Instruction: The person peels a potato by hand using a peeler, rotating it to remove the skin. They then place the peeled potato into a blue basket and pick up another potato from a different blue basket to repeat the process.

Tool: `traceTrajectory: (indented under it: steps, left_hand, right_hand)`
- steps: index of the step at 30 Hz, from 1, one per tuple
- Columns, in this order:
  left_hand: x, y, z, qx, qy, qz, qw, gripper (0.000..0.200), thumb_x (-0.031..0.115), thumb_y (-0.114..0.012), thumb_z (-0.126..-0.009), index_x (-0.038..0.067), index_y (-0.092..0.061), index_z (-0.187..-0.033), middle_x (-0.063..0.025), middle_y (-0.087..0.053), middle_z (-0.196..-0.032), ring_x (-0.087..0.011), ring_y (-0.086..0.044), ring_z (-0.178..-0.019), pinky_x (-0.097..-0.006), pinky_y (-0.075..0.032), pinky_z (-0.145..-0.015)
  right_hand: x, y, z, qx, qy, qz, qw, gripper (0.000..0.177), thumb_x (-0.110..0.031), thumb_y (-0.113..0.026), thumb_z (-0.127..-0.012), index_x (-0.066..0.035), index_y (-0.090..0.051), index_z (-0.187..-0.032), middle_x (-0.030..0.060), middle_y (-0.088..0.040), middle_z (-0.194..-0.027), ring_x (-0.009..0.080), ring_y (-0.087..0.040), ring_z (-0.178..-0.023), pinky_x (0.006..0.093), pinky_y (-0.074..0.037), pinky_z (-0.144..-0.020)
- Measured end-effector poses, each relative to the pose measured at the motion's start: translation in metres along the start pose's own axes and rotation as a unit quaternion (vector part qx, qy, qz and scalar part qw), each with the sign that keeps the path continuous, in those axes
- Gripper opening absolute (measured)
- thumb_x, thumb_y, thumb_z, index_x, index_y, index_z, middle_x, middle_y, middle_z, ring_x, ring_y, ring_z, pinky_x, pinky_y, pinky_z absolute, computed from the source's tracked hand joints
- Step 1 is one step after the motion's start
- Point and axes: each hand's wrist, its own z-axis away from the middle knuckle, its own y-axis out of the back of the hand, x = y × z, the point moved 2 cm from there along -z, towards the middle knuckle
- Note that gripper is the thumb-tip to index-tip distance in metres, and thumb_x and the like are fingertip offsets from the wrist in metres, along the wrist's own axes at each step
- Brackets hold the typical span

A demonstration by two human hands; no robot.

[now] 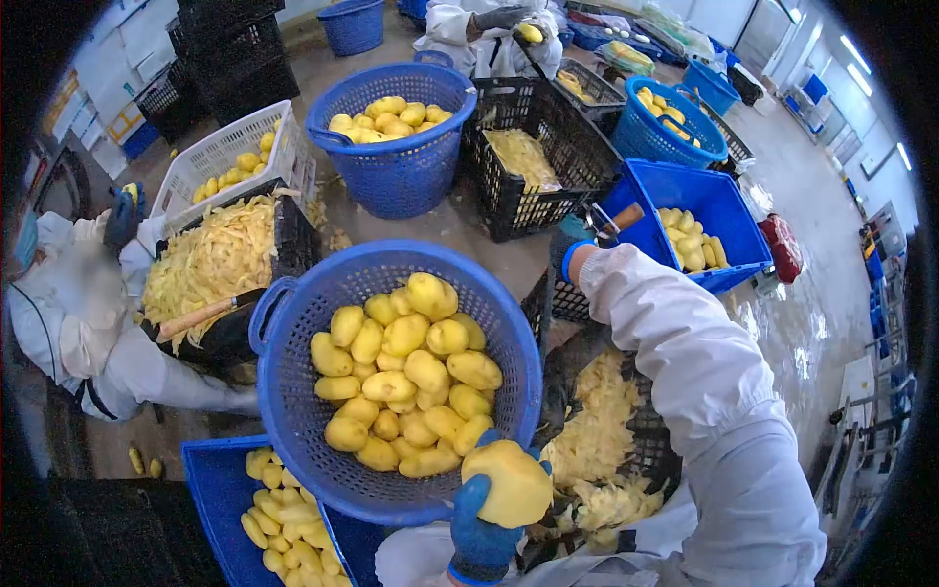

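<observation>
My left hand point(484, 538), in a blue glove, is wrapped round a large peeled potato point(511, 481) at the near right rim of a blue round basket point(279, 391). Several peeled potatoes point(401, 338) lie heaped in that basket. My right hand point(574, 240), also gloved, is stretched forward beside a blue bin point(641, 176) and closed round a peeler point(620, 221) with a wooden handle. Its fingers are partly hidden by the wrist and sleeve. Below my right arm, a dark crate holds a pile of potato peelings point(592, 435).
A blue bin point(210, 489) with peeled potatoes stands at front left. Behind are another blue basket point(401, 176), a black crate point(509, 210) and a white crate point(181, 161). A co-worker point(88, 293) sits left by a peelings heap point(215, 254); another person point(479, 39) works behind.
</observation>
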Motion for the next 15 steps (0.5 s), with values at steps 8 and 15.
traceTrajectory:
  steps: [8,15]
  left_hand:
    - [-0.006,0.010,0.005,-0.037,-0.008,-0.025,0.999,0.057,0.034,-0.052,-0.089,0.005,-0.038,-0.137,-0.0134,-0.050,-0.127,-0.0299,-0.051,-0.117,-0.0456,-0.041,-0.101]
    - [-0.024,0.002,0.020,-0.058,0.033,-0.073,0.995,0.049,0.033,-0.050,-0.091,0.006,-0.045,-0.131,-0.0134,-0.057,-0.121,-0.0282,-0.057,-0.109,-0.0420,-0.047,-0.095]
  right_hand:
    - [0.084,0.122,0.151,0.125,0.070,-0.247,0.958,0.050,-0.012,-0.066,-0.074,-0.007,-0.053,-0.122,0.0193,-0.062,-0.109,0.0326,-0.064,-0.096,0.0410,-0.052,-0.078]
    - [0.117,0.037,0.341,0.241,0.153,-0.955,0.077,0.054,-0.009,-0.049,-0.088,0.005,-0.034,-0.138,0.0163,-0.056,-0.123,0.0202,-0.060,-0.105,0.0262,-0.052,-0.081]
